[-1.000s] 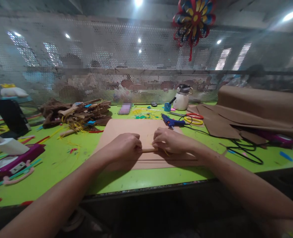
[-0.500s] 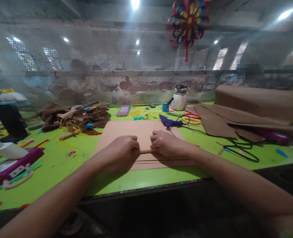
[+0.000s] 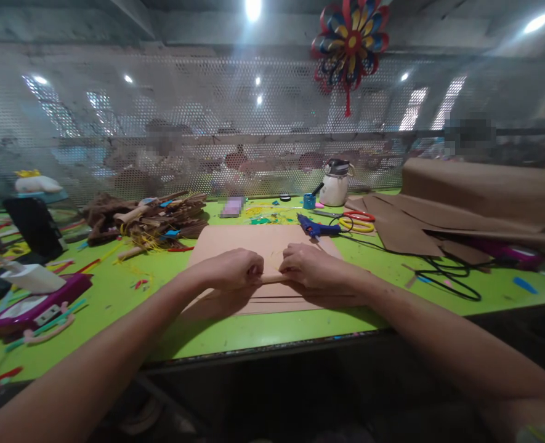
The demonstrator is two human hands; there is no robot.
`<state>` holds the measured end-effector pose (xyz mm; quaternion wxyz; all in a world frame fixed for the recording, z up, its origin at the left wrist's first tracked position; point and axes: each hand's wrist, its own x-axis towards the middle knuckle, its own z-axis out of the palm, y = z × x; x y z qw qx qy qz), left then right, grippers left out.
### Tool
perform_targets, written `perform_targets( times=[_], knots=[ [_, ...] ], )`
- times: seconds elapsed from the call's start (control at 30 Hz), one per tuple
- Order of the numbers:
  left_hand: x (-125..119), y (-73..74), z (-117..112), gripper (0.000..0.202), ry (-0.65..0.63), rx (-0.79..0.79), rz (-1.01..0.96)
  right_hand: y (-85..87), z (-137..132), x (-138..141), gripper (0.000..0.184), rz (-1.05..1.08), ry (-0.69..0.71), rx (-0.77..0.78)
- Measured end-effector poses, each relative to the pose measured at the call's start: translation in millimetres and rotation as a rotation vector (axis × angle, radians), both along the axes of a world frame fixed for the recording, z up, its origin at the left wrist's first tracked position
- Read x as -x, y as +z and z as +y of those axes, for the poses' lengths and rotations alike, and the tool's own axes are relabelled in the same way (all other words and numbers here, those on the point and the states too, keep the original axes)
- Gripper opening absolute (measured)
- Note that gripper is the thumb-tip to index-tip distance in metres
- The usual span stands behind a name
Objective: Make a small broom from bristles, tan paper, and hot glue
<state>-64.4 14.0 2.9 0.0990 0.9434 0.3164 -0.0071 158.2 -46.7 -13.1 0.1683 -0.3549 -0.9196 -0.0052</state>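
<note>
- Left hand, bare: fingers curling down and grasping the left end of a thin tan roll, knuckles facing up
- Right hand, bare: fingers bending inward and grasping the right end of the same piece, the thumb side facing the left hand
- Thin tan roll, one: lying crosswise between the two hands, resting over the near part of the paper stack; its middle is showing, its ends are hiding under the fingers; whether it is joining the top sheet, cannot tell
- Paper stack, light tan: lying flat on the green table, several edges showing toward the near side
- Glue gun, blue: lying on its side at the far right corner of the stack, its nozzle pointing to the far left
- Scissors, red and yellow handles: lying just beyond the glue gun
- Pot, blue, small: standing near the white jug, a dark handle leaning out of it
- Brown sheets: spreading over the right side, a larger curved one rising behind
- Brown scrap heap: sitting left of the stack, yellow strands trailing from it
- Power strip, purple: lying at far left, a white adapter sitting on it
</note>
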Motion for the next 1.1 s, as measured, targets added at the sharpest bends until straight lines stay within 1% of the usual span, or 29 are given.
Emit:
perform_targets(
  times=[0.07,0.17,0.23,0.3,0.4,0.53,0.67,0.77,0.83,0.9,1.0,1.1],
  knots=[
    [0,1.8,-2,0.018,0.009,0.017,0.002,0.7,-1,-1,0.023,0.009,-0.007,0.036],
    [-2,8.2,-1,0.025,0.028,0.12,0.045,1.6,1,-1,0.024,0.023,0.007,0.093],
    [-4,13.3,1,0.027,0.03,0.177,0.086,1.4,3,-1,0.021,0.041,0.001,0.121],
    [-6,17.1,3,0.027,0.025,0.201,0.113,0.4,5,-1,0.017,0.06,-0.026,0.15],
    [-6,19.5,4,0.026,0.008,0.198,0.109,-1.3,6,-2,0.013,0.063,-0.098,0.202],
    [-6,18.8,1,0.024,-0.015,0.158,0.078,-2.0,6,-3,0.011,0.048,-0.171,0.24],
    [-5,16.9,-4,0.021,-0.008,0.101,0.021,-2.3,7,-4,0.009,0.057,-0.184,0.243],
    [-4,15.7,-6,0.021,0.041,0.087,-0.037,-2.1,10,-3,0.01,0.07,-0.163,0.23],
    [-3,15.0,-6,0.022,0.087,0.106,-0.078,-1.3,13,-4,0.013,0.089,-0.156,0.246],
    [-3,15.0,-3,0.024,0.104,0.153,-0.113,0.5,15,-4,0.015,0.127,-0.165,0.267],
    [-3,18.0,1,0.027,0.076,0.204,-0.134,5.0,17,-5,0.016,0.191,-0.164,0.28],
    [-3,24.8,3,0.028,0.031,0.223,-0.118,11.9,18,-3,0.016,0.214,-0.155,0.295]
  ],
)
